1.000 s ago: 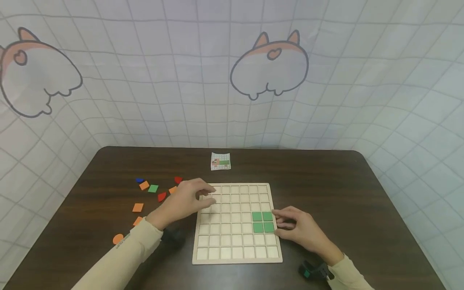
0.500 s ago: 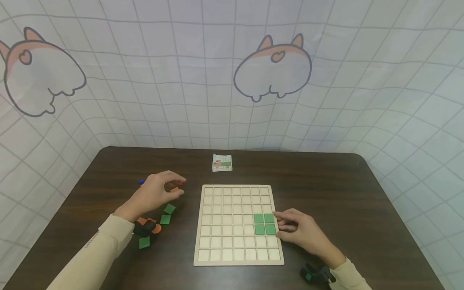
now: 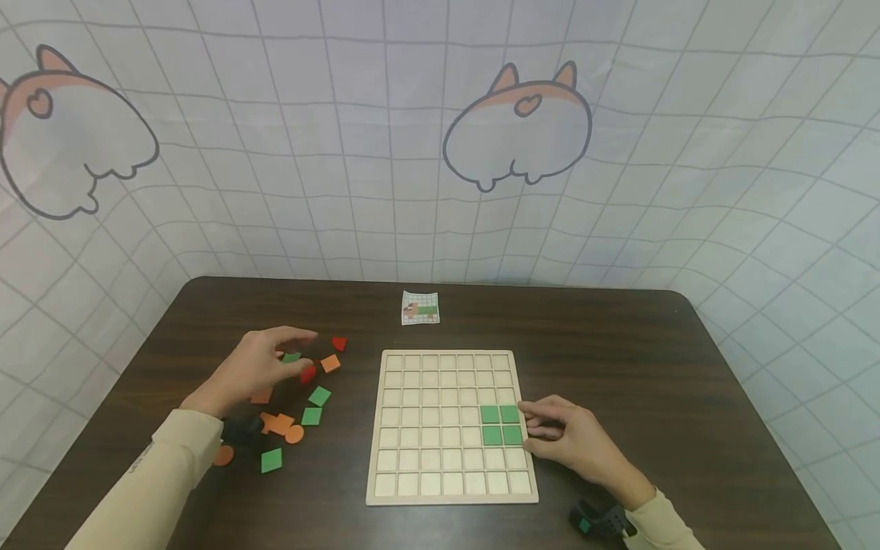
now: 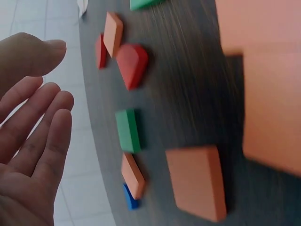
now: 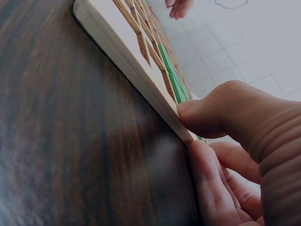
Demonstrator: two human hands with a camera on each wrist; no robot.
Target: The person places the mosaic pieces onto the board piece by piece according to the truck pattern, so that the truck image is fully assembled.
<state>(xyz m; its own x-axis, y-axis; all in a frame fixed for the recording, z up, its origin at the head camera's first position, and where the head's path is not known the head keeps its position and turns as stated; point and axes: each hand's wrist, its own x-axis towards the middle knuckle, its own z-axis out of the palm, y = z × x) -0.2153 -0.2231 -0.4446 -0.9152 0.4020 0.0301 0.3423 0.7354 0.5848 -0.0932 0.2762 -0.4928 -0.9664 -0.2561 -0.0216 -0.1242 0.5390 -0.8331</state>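
Left hand (image 3: 250, 367), back from the board's (image 3: 429, 438) 10 o'clock corner, is now hovering by the loose pieces (image 3: 312, 416) around 9:30; grip is standing apart, empty, so nothing is being placed. Right hand (image 3: 574, 435) is gripping the board's 3 o'clock edge, beside four green tiles (image 3: 491, 435).

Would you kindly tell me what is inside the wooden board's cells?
Four green squares form a block at the right side of the wooden board; the other cells show bare wood. What lies beneath the squares is covered and cannot be seen.
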